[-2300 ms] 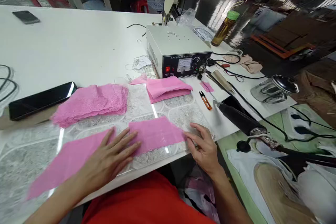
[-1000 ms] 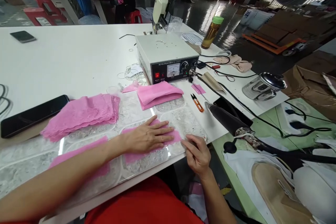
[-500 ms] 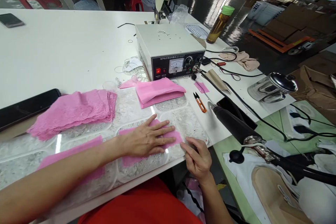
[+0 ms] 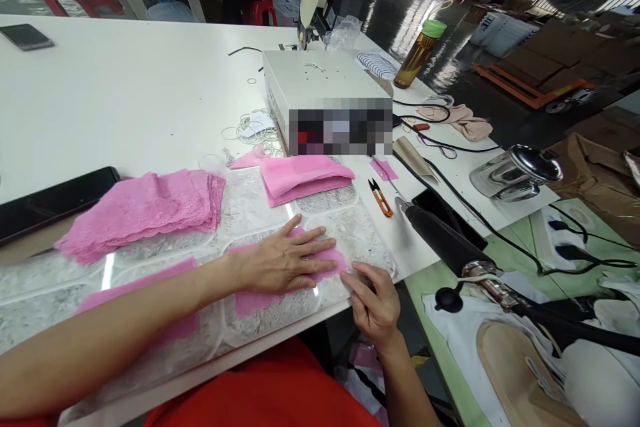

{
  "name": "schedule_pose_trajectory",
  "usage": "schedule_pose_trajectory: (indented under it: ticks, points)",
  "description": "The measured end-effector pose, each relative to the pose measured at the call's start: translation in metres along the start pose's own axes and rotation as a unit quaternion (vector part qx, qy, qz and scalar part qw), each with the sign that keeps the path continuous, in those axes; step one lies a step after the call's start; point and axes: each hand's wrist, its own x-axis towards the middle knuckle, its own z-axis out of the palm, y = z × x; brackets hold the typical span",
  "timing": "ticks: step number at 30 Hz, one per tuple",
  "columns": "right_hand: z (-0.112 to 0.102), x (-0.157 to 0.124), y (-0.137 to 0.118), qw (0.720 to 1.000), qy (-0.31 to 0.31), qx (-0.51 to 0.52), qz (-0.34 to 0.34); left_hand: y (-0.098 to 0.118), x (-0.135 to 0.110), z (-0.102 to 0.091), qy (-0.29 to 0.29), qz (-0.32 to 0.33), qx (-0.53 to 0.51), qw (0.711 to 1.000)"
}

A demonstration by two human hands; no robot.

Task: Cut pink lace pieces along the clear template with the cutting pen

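Observation:
My left hand (image 4: 280, 259) lies flat with fingers spread on a pink fabric piece (image 4: 255, 300) near the table's front edge. My right hand (image 4: 374, 298) rests at that piece's right end, fingers curled and pinching at its edge. A second flat pink piece (image 4: 135, 288) lies to the left, partly under my forearm. A stack of pink lace pieces (image 4: 143, 210) sits further left, and a folded pink pile (image 4: 303, 177) lies behind my hands.
A white machine box (image 4: 320, 90) stands behind the pink pile, its cabled black handpiece (image 4: 440, 240) lying at the right. Orange snips (image 4: 380, 197), a black phone (image 4: 50, 201), a metal pot (image 4: 515, 173) and a bottle (image 4: 417, 53) are around.
My left hand slid right from between the two flat pieces onto the right piece and now holds still there. My right hand stays at the piece's right end.

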Motion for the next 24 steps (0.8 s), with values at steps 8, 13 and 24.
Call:
schedule_pose_trajectory:
  ticks: [8,13,24]
  points:
    - [0.0,0.0,0.001,1.0,0.007,0.006,0.008,-0.002,0.002,0.001,0.025,0.015,0.011,1.0]
    - [-0.002,-0.002,-0.002,1.0,0.005,0.015,0.019,-0.003,0.002,0.002,0.025,0.009,0.002,1.0]
    - [-0.008,0.015,0.043,0.877,0.257,0.154,0.375,-0.002,0.004,-0.001,0.022,0.006,-0.012,1.0]
